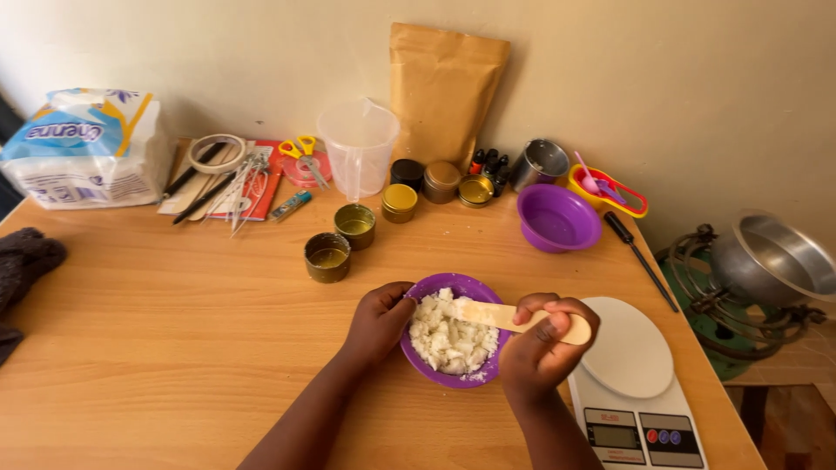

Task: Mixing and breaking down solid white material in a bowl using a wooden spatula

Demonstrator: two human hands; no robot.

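Sitting near the front edge of the wooden table (174, 322), the purple bowl (428, 287) of white wax chunks (448, 335) is between your hands. Your left hand (379, 322) cups its left rim, fingers curled against the side. Your right hand (542, 348) is closed in a fist around a flat wooden stick (492, 315), whose tip rests on the chunks. Just right sits a white kitchen scale (629, 374); behind, two open gold tins (340, 244) and a second purple bowl (557, 218).
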